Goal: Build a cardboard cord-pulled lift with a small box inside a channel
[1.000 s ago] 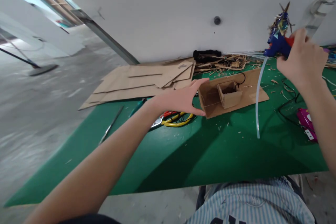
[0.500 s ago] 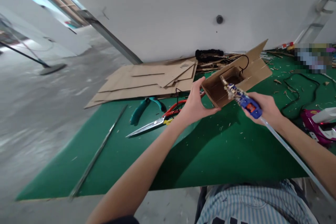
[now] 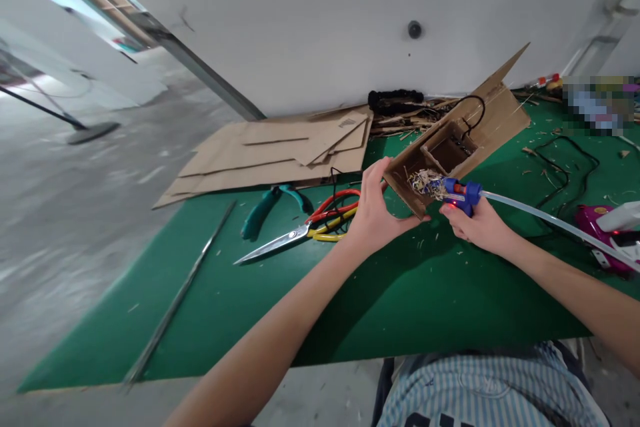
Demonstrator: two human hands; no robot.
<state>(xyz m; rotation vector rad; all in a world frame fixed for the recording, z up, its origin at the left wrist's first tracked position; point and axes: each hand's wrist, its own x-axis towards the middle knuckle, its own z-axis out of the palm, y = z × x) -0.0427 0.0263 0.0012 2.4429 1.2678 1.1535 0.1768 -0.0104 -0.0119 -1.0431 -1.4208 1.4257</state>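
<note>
Left grip (image 3: 374, 212) wide across cardboard box (image 3: 449, 149)

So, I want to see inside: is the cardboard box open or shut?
The cardboard box is open: its inside shows, and the right hand holds the glue gun at the uncovered side.

Matt cardboard, slick plastic and bare metal in your view.
At three o'clock, your glue gun (image 3: 469, 195) is smooth blue plastic, its tip crusted rough and stringy, with a translucent, shiny glue stick (image 3: 540, 215); towards two, your cardboard box (image 3: 503, 127) is matt brown. At ten you have dull cardboard sheets (image 3: 225, 153); near eight, scissors (image 3: 290, 236) with polished metal blades; at six, your table (image 3: 360, 320) looks smooth, faintly sheened.
</note>
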